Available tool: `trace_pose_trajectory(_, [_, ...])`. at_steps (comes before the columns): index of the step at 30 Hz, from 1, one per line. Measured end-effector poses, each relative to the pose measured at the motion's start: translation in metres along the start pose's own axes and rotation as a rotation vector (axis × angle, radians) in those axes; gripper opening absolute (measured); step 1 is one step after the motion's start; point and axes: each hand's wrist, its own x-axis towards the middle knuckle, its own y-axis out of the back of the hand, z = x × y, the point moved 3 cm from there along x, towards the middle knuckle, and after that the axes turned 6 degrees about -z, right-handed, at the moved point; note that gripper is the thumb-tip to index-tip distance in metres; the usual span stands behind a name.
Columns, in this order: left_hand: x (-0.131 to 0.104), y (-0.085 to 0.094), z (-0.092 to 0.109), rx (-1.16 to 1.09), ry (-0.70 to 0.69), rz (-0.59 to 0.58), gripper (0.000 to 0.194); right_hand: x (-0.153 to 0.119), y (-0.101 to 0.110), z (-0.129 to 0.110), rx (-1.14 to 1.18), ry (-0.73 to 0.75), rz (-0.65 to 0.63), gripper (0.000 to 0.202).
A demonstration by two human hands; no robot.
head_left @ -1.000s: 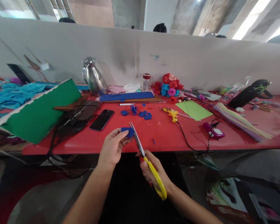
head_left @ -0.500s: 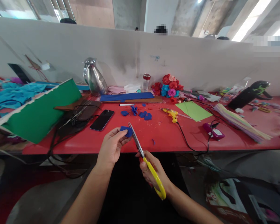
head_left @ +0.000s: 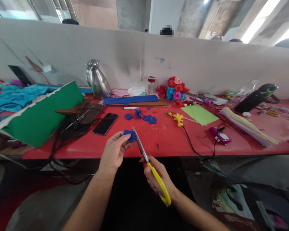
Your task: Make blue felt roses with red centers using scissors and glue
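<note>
Between the thumb and fingers of my left hand [head_left: 114, 149] is a small piece of blue crepe paper [head_left: 128, 134]. My right hand [head_left: 159, 175] grips yellow-handled scissors [head_left: 141, 145], whose blades point up and lie at the right edge of the paper. The blades look nearly closed, and I cannot tell whether paper is between them. Beyond my hands, several cut blue petals [head_left: 152, 120] and a small blue flower [head_left: 138, 113] lie on the red tabletop [head_left: 135, 150]. A thin blue scrap [head_left: 158, 146] rests right of the blades.
A phone [head_left: 105, 124] and a tilted green board [head_left: 43, 112] are on the left. On the right are a yellow glue gun [head_left: 177, 118] with a black cord, green paper [head_left: 199, 114] and a purple box [head_left: 220, 135]. A steel jug [head_left: 98, 80] and paper flowers [head_left: 175, 89] stand behind.
Both hands, with the blue paper and the scissors, have shifted very slightly left. Otherwise the table looks the same.
</note>
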Motion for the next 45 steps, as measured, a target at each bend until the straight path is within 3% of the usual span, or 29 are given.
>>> trace_pose_trajectory(18, [0.003,0.001,0.003,-0.023,-0.018,0.021,0.026,-0.002,-0.002,-0.001,-0.007,0.007,-0.010,0.035])
trace_pose_trajectory(23, [0.006,0.006,0.000,0.015,0.008,0.032,0.027,0.003,0.007,-0.001,-0.037,-0.029,0.067,0.039])
trace_pose_trajectory(29, [0.011,0.018,-0.005,0.153,0.055,0.102,0.032,0.032,0.079,-0.020,-0.658,-0.060,0.409,0.037])
trace_pose_trajectory(34, [0.019,0.023,-0.013,0.185,0.064,0.076,0.037,0.063,0.130,-0.042,-1.242,-0.322,0.487,0.037])
trace_pose_trajectory(38, [0.025,0.029,-0.019,0.157,0.088,0.116,0.039,0.081,0.143,-0.052,-1.445,-0.405,0.469,0.036])
trace_pose_trajectory(41, [0.029,0.035,-0.024,0.155,0.091,0.126,0.034,0.085,0.145,-0.056,-1.533,-0.415,0.525,0.034])
trace_pose_trajectory(45, [0.038,0.035,-0.032,0.150,0.089,0.117,0.025,0.087,0.140,-0.059,-1.571,-0.241,0.671,0.031])
